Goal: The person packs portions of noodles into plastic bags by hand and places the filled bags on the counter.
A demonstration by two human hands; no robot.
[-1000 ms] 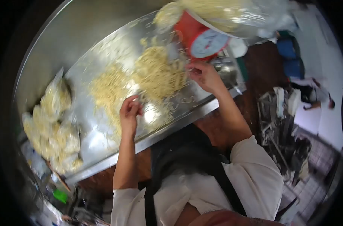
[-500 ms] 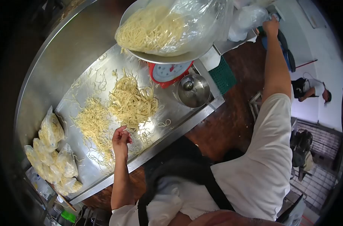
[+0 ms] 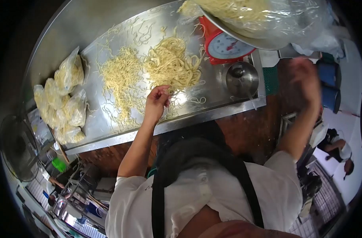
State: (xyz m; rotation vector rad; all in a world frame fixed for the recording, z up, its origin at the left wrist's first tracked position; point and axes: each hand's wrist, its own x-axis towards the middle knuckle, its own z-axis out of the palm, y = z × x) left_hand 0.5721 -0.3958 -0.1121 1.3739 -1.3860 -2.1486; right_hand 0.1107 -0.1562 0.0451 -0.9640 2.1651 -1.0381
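Observation:
Two piles of noodles lie on the metal table: a thinner-stranded pile (image 3: pixel 123 77) on the left and a thicker-stranded pile (image 3: pixel 173 65) beside it. My left hand (image 3: pixel 158 101) is at the near edge of the thicker pile, its fingers curled together; whether a strand is between them is too small to tell. Out past the table's right end, my right hand (image 3: pixel 306 77) is blurred by motion, and what its fingers do is unclear. A red scale (image 3: pixel 228 45) carries a large pan of noodles under clear plastic (image 3: pixel 260 16).
Several tied bags of noodles (image 3: pixel 69 107) sit at the table's left end. A metal bowl with a ladle (image 3: pixel 242 79) stands near the right corner. The table's raised edge (image 3: pixel 212 113) runs before me. Blue stools (image 3: pixel 330 77) and a person (image 3: pixel 339 148) are farther right.
My right arm has drawn back from its far reach by the white bags at the upper right and come down nearer the table. My left hand stays by the noodles. The whole view has shifted.

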